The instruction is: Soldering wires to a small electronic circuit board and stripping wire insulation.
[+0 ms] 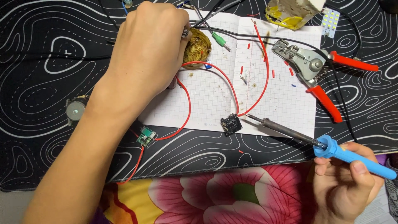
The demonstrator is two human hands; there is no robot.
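My right hand (pixel 346 182) grips the blue handle of a soldering iron (pixel 290 133) at the lower right. Its dark tip points at a small black circuit module (pixel 231 124), where red wires (pixel 226 81) meet on a sheet of squared paper (pixel 211 103). My left hand (pixel 149 54) reaches across the upper middle, fingers closed around a thin metal piece beside a brownish ball of brass wool (pixel 198 46). What exactly the fingers pinch is hidden. A small green circuit board (pixel 146 136) lies below my left forearm, tied to a red wire.
Red-handled wire strippers (pixel 315 70) lie at the right on the paper. A green audio plug (pixel 219 40), a white LED panel (pixel 331 18), a yellowish packet (pixel 290 12) and a small round motor (pixel 75 111) sit around. A black patterned mat (pixel 49 54) covers the table over flowered cloth (pixel 215 195).
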